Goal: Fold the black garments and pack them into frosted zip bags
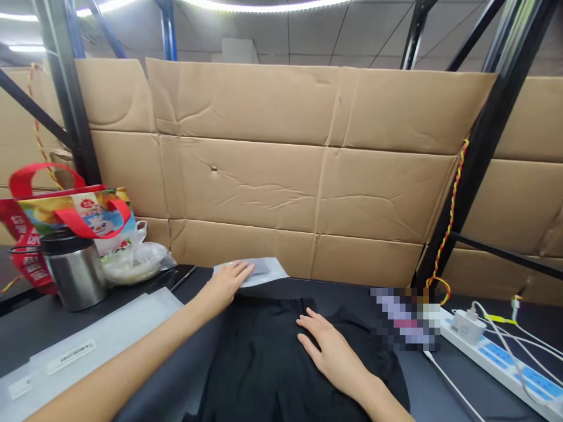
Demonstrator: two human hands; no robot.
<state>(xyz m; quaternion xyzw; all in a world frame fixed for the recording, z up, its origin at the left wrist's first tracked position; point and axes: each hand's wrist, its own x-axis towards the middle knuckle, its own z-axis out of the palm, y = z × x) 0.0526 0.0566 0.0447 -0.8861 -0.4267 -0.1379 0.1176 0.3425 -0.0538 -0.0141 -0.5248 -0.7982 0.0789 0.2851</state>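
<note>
Black cloth (264,351) lies spread on the dark table, reaching the bottom edge of the picture. My right hand (329,351) rests on its upper right part, palm down, fingers apart. At the far edge of the cloth, my left hand (229,281) reaches to a small pale, flat packet (266,271) and lies over its left end. The fingers of my left hand are stretched out, and their undersides are hidden. Frosted plastic bags (109,334) with a barcode label lie under and beside my left forearm.
A steel cup (77,275), a red-handled colourful bag (88,211) and a clear plastic bag (138,261) stand at the left. At the right are a white power strip (497,351) with cables and a pixelated object (404,319). A cardboard wall (264,176) closes the back.
</note>
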